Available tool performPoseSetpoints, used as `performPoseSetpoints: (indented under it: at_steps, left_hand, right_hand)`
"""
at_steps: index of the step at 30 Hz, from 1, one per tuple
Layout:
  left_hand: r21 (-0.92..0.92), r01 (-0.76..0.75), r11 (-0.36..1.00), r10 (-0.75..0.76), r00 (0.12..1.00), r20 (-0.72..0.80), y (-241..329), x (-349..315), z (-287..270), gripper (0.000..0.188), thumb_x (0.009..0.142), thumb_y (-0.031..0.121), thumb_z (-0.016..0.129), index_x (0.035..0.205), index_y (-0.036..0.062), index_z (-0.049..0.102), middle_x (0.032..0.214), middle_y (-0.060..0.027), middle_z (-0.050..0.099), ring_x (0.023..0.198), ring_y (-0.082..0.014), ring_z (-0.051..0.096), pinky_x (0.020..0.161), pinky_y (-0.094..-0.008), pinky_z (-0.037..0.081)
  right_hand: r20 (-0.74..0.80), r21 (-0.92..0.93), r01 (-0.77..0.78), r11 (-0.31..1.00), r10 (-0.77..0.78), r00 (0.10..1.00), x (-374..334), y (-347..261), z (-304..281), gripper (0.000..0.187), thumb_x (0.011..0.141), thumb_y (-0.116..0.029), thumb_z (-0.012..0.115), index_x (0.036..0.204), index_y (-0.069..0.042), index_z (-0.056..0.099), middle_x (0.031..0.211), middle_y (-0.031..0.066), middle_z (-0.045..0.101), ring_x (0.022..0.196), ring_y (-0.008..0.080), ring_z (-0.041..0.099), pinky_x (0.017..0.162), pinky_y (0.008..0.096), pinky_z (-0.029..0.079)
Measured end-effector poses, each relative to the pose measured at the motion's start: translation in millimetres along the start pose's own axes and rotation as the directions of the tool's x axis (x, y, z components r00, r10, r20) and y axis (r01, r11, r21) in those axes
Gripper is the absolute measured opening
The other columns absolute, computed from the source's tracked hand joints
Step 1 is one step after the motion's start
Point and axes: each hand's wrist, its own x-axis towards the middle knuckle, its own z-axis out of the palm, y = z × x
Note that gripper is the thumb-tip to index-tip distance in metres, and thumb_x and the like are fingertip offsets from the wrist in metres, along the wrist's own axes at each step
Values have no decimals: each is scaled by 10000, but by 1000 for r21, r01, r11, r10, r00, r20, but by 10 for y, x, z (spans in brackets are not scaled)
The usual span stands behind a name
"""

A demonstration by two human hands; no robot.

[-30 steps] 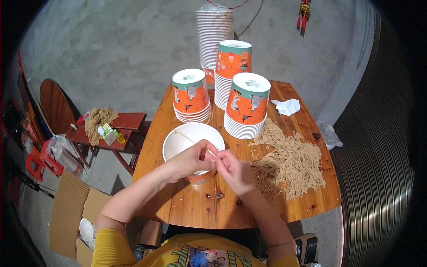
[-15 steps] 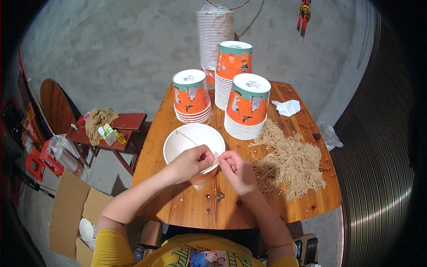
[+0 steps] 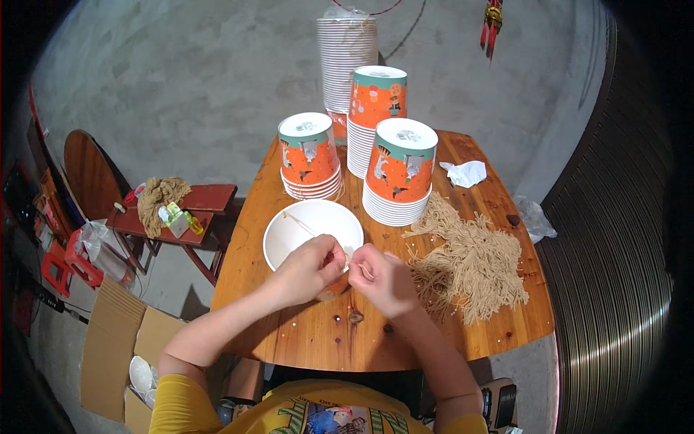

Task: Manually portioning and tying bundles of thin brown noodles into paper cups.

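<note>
A paper bucket (image 3: pixel 289 230), white inside, stands mouth up near the middle of the table. A thin tan cord (image 3: pixel 300 223) lies across its opening and runs toward my hands. My left hand (image 3: pixel 311 269) is pinched at the bucket's near right rim, with the cord at its fingertips. Beside it, my right hand (image 3: pixel 387 282) is closed with its fingers curled, and a short bit of cord shows between them. The fingertips of both hands almost meet. Just what they pinch at the rim is partly hidden.
Upside-down stacks of orange and green paper buckets (image 3: pixel 401 166) stand behind the open one. A heap of tan cords (image 3: pixel 477 267) lies at the right, with crumpled white paper (image 3: pixel 466 173) beyond it. Left of the wooden table (image 3: pixel 289 340) are a red bench (image 3: pixel 213 199) and cardboard box (image 3: pixel 116 347).
My right hand has turned and curled its fingers further in, drawing a little nearer to my left hand. My left hand stays about where it was at the rim.
</note>
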Motion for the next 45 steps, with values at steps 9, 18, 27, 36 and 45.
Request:
performPoseSetpoints:
  at_steps: [9,18,27,36,45]
  left_hand:
    - [279,-165,946,194,978,-80,21,-31,-75,114,885,91,588,902,-2,524,846,-146,553,814,-288,568,727,-375,456]
    - [372,-200,907,205,978,26,82,-331,-123,209,854,201,678,900,38,555,849,-121,586,844,-311,578,713,-398,478]
    - [361,-370,856,362,928,92,-93,-450,-331,86,913,190,612,918,104,617,862,-30,576,851,-201,580,1009,-407,289]
    - [245,-17,969,92,950,-299,-51,-370,103,135,896,217,609,842,94,617,771,-11,589,783,-165,564,1015,-414,228]
    - [290,-226,930,255,964,-68,-157,-355,7,66,775,125,606,789,102,546,770,-9,494,926,-176,492,985,-422,226]
  right_hand:
    - [100,-86,117,989,-108,989,-58,29,-112,95,801,-125,663,855,-83,597,647,79,582,586,275,570,615,359,449]
    - [144,-189,295,937,-270,952,108,79,-370,132,781,-66,677,909,-86,647,770,79,556,720,273,556,683,376,444]
    - [117,13,388,922,-387,915,190,-15,-82,91,837,-67,644,927,-77,648,798,74,661,716,265,635,659,351,499]
    - [94,61,270,961,-275,957,164,-116,27,37,868,-66,621,898,-48,608,725,125,640,644,299,644,570,371,500]
    - [-80,-164,331,929,-347,934,271,-54,-38,37,863,-61,624,871,-41,594,701,127,604,624,304,606,558,383,472]
